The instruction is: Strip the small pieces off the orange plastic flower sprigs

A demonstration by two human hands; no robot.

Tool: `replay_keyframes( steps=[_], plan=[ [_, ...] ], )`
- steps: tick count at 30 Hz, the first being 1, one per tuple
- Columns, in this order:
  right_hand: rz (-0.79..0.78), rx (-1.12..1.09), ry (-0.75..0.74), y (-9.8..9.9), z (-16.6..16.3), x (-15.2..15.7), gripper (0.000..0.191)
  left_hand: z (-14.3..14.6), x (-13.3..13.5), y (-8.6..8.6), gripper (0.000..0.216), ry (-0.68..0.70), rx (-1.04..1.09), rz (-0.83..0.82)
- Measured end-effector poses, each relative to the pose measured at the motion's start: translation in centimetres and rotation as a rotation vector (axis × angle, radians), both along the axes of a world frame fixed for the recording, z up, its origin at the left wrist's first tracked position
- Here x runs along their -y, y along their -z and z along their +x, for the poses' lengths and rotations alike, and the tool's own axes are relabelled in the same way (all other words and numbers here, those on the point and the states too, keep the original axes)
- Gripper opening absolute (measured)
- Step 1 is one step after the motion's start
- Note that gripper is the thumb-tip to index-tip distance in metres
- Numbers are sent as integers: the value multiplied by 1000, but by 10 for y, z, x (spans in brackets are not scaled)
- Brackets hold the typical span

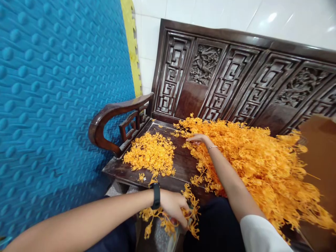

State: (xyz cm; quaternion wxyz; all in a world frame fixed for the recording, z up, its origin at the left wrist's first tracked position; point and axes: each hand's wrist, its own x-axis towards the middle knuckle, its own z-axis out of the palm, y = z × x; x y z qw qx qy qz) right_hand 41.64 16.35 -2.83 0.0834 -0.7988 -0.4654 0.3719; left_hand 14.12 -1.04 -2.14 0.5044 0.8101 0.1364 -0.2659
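My left hand (174,206), with a dark band on its wrist, is closed around a bunch of orange artificial flower stems (193,199) above my lap. Their branched ends hang out on both sides of the fingers. My right hand (198,139) reaches to the near-left edge of a large heap of orange artificial flower stems (249,154) on the wooden bench. Its visible fingers point left, stretched out, with nothing clear in them; the fingers' undersides are hidden. Left of it, a smaller pile of loose orange flower pieces (152,154) lies on the bench seat (183,159).
A carved dark backrest (195,96) rises behind the piles, and a curved armrest (105,120) bounds the seat at left. Beyond it lies a blue textured mat (65,87) with a yellow edge strip (131,45). Brown cardboard (319,150) stands at right.
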Motion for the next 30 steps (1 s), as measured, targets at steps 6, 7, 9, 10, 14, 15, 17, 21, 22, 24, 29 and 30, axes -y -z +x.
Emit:
replay_keyframes(
  steps=[6, 7, 9, 10, 14, 15, 17, 21, 22, 24, 29, 30],
  plan=[
    [469, 169, 274, 12, 13, -14, 38, 4, -4, 3, 20, 33, 36, 63],
    [534, 195, 301, 15, 13, -16, 46, 4, -5, 4, 20, 34, 35, 62],
    [623, 225, 329, 23, 9, -19, 66, 3, -7, 4, 18, 27, 29, 49],
    [647, 228, 329, 27, 5, -21, 72, 3, -7, 4, 18, 23, 25, 43],
    [666, 194, 247, 41, -4, -27, 52, 5, -9, 2, 20, 34, 8, 31],
    [659, 180, 215, 43, -4, -27, 42, 6, -10, 1, 21, 46, 11, 30],
    [637, 158, 161, 45, -4, -27, 29, 9, -11, 1, 21, 70, 24, 28],
    [576, 108, 73, 46, -7, -26, 31, 18, -11, 3, 21, 115, 37, 58],
    [558, 91, 46, 47, -11, -27, 33, 20, -11, 3, 23, 123, 46, 76],
    [519, 63, -8, 48, -19, -29, 33, 24, -11, 3, 25, 146, 65, 107],
    [427, 48, -103, 50, -38, -34, 34, 33, -13, -9, 24, 184, 57, 109],
    [410, 53, -118, 50, -41, -34, 35, 34, -13, -11, 25, 188, 63, 118]
  ],
)
